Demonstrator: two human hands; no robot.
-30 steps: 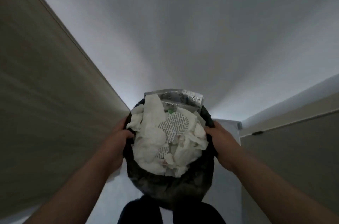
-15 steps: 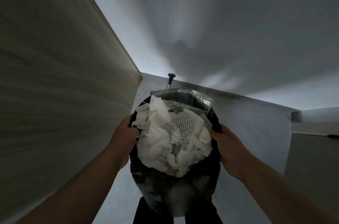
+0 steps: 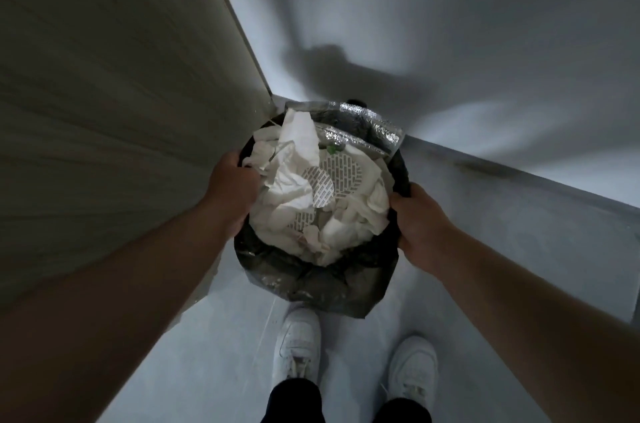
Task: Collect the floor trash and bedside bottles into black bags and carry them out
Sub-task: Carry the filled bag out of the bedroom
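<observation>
A round bin lined with a black bag hangs in front of me, held up off the floor. It is heaped with crumpled white tissues, round printed paper seals and a silver foil pouch at its far side. My left hand grips the left rim, fingers curled over the edge. My right hand grips the right rim the same way.
A wood-grain panel stands close on my left. A white wall faces me, meeting the pale floor at a skirting line. My two white shoes stand below the bin.
The view has tilted down: the floor and my shoes now show. The bin has come nearer the wall corner. Both hands keep the same grip on the rim.
</observation>
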